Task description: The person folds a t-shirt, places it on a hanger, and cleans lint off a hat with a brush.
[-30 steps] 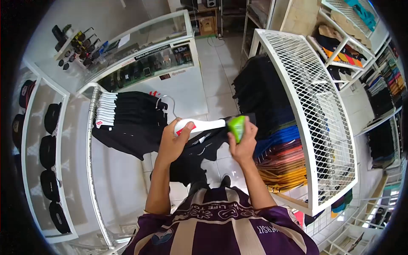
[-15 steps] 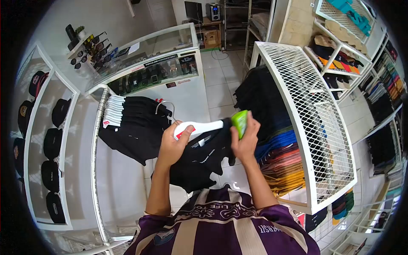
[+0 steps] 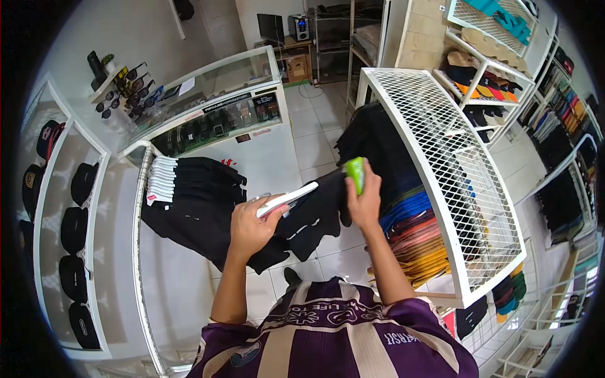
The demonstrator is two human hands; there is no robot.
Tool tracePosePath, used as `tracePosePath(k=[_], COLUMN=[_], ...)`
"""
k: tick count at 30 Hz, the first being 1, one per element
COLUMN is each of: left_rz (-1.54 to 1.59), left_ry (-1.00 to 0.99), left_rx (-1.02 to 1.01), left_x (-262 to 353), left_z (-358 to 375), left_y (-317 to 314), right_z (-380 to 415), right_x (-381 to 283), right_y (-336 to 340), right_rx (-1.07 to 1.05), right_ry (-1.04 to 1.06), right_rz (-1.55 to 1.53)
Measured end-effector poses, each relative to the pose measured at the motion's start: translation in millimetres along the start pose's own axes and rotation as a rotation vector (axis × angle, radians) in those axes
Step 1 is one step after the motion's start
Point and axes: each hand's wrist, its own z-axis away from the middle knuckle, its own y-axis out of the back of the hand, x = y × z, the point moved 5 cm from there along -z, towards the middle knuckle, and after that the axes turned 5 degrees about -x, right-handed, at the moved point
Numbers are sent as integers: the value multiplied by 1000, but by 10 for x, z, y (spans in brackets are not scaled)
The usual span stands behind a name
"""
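Note:
My left hand (image 3: 253, 224) is closed round a white hanger (image 3: 287, 200) from which a black shirt (image 3: 314, 225) hangs. The hanger is tilted and seen nearly edge-on. My right hand (image 3: 364, 200) grips a bright green object (image 3: 356, 174), held upright beside the shirt's far side. What the green object is cannot be made out. Left of my left hand, several black shirts (image 3: 205, 183) hang on a white rail (image 3: 140, 208), their white hangers (image 3: 164, 178) packed together.
A glass display counter (image 3: 214, 94) stands ahead. To the right is a white mesh-topped rack (image 3: 441, 120) with dark and coloured clothes (image 3: 419, 236) under it. Black caps (image 3: 74, 230) fill a shelf at the left. Tiled floor (image 3: 315, 126) shows between counter and rack.
The hanger has turned from face-on to nearly edge-on, and the shirt has swung with it. The green object is more upright in my right hand, slightly farther from the hanger. The view has shifted.

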Motion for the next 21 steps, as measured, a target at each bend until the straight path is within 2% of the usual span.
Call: tracePosePath(k=[1,2,4,5,7,10,12,14,16,17,18,20,21], left_rz=[26,23,-17,-16,-105,-195,-337,-381,-419,-400,-404,-452,-448], left_ry=[-66,-65,-58,-103,-154,-268,-383,-410,-438,-439,-440,-433,-422], left_rx=[45,45,27,61,37,-3,-5,8,7,2,7,-11,-18], left_x=[22,24,23,7,-27,-15,65,93,58,55,59,77,81], left_z=[29,81,126,156,167,171,189,210,252,260,249,261,258], left_y=[28,40,72,53,8,-77,-98,-43,-10,10,30,5,-9], right_z=[16,53,55,9,-46,-72,-88,-205,-298,-290,-287,-296,-260], right_x=[351,625,626,580,-121,-743,-722,-299,309,402,447,56,-268], right_y=[-13,18,215,215,395,308,172,102,51,126,168,292,316], right_rx=[-112,-150,-19,-20,-43,-239,-333,-201,-154,-120,-83,-68,-109], right_ry=[-291,-376,-295,-288,-55,197,261,190,-34,-45,-53,-31,102], right_rz=[139,238,141,137,-2,-123,-25,67,245,216,186,131,75])
